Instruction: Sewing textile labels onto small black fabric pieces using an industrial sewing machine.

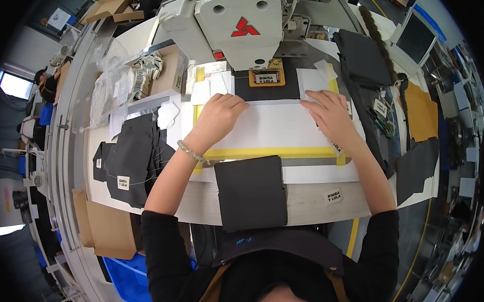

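A black fabric panel (244, 89) lies under the head of a white sewing machine (238, 48), on a white board (278, 125) edged with yellow tape. On the panel, a brass-coloured frame (267, 78) surrounds a small pale printed label. My left hand (220, 117) rests at the panel's near left corner, its fingers bent together and the tips hidden. To the right of the panel, my right hand (330, 116) lies on the board with its fingers spread. Another black fabric piece (251, 192) lies at the table's front edge.
Stacked black pieces (131, 154) lie left, below an open carton (167, 75) holding bundled labels and a plastic bag (112, 91). A loose label (333, 196) is near the front edge. Scissors (382, 123), mustard fabric (422, 113) and a monitor (414, 37) stand or lie right.
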Tool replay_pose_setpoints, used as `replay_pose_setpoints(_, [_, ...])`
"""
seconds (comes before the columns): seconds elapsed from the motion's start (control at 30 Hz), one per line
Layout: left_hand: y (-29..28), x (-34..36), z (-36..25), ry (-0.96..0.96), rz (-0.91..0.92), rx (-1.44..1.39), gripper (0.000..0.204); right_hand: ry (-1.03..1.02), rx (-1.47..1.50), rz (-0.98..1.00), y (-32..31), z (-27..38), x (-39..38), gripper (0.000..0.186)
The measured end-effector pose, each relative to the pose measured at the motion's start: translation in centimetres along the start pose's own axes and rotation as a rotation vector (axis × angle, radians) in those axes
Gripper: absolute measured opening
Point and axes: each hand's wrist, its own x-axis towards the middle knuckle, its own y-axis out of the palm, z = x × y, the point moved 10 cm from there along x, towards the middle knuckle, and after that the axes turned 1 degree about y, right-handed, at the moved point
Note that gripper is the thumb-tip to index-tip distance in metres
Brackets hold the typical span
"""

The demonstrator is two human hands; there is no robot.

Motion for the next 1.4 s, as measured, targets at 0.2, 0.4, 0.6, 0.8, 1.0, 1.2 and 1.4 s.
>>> replay_pose_setpoints(0.2, [1.6,1.8,1.7,0.027,0.033,0.109,0.018,-0.056,0.005,0.139,2.6,-1.6,3.8,0.022])
replay_pose_setpoints(0.4, [4.9,2.1,3.3,-0.089,0.427,0.185,0.029,-0.147,-0.09,0.231,3.3,-0.7,5.2,0.019])
replay_pose_setpoints(0.6, [5.6,2.6,2.6,-0.063,0.362,0.257,0.013,-0.279,-0.256,0.151,4.2,0.6,5.2,0.012])
replay_pose_setpoints(0.8, [3.9,2.4,2.4,0.011,0.118,0.205,0.013,-0.295,-0.279,0.006,3.1,1.6,4.9,0.016])
replay_pose_setpoints(1.0, [2.3,2.4,1.5,0.061,0.002,0.182,0.008,-0.348,-0.324,0.002,2.5,3.3,3.9,0.013])
replay_pose_setpoints(1.2, [-0.5,1.8,-2.5,0.044,0.072,-0.022,0.028,-0.317,-0.284,0.077,-0.7,4.0,1.1,0.018])
replay_pose_setpoints(1.4, [-3.0,-1.0,-10.3,0.088,0.033,-0.035,0.027,-0.181,-0.127,0.132,-4.1,5.7,-3.0,0.018])
